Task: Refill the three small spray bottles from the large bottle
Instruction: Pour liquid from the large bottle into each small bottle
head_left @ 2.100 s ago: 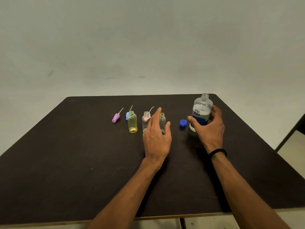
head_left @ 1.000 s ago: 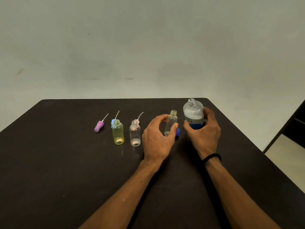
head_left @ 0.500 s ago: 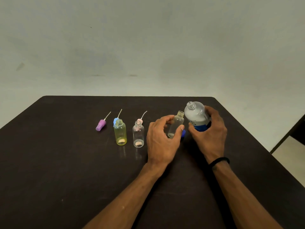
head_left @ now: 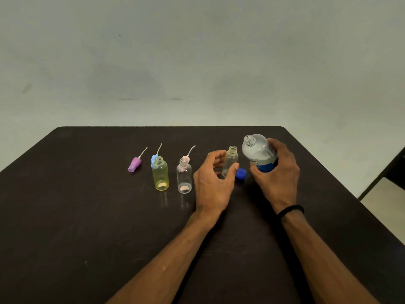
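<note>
Left hand: thumb and fingers curled round a small clear bottle, gripping its lower body; the bottle is uncapped, roughly upright, leaning slightly; whether its base touches the table cannot be told. Right hand: fingers and thumb wrapped round the large bottle at its blue-labelled lower part; the bottle is lifted and tilted to the left, its open mouth near the small clear bottle's neck but apart from it and above it; no liquid visibly passing between them. A black band sits on the right wrist.

Between the two hands, on the table: a blue cap, just beside the left thumb.

Left of the left hand, standing upright and uncapped: a pinkish clear bottle, then a yellow bottle; both near each other, not touching.

Behind these, lying on the table: a pink spray top, a blue spray top, and further left a purple spray top; each with a thin tube pointing away.
</note>
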Demonstrator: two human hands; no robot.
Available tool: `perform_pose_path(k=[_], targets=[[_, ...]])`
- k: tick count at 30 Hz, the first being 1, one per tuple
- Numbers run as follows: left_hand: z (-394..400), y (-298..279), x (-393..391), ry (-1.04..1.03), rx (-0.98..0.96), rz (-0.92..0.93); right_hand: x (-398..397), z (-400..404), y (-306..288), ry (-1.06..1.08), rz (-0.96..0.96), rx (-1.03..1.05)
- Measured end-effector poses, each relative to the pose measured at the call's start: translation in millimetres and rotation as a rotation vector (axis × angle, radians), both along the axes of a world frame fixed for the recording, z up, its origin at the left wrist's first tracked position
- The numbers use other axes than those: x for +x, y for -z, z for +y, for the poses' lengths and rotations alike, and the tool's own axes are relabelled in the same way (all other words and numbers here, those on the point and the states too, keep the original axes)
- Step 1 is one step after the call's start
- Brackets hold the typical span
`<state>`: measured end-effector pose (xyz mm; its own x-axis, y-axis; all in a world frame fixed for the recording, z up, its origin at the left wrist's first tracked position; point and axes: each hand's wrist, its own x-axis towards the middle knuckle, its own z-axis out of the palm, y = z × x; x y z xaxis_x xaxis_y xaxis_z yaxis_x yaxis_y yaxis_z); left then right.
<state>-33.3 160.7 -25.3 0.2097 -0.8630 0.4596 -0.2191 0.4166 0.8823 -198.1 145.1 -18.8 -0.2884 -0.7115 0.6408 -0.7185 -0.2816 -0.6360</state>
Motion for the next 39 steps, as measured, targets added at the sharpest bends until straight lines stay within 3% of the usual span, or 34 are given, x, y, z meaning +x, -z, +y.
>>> perform_pose_path(k=[39], targets=[[-8,8,2,-0.014,0.025,-0.062,-9,-8,10,0.027,0.122,-0.096]])
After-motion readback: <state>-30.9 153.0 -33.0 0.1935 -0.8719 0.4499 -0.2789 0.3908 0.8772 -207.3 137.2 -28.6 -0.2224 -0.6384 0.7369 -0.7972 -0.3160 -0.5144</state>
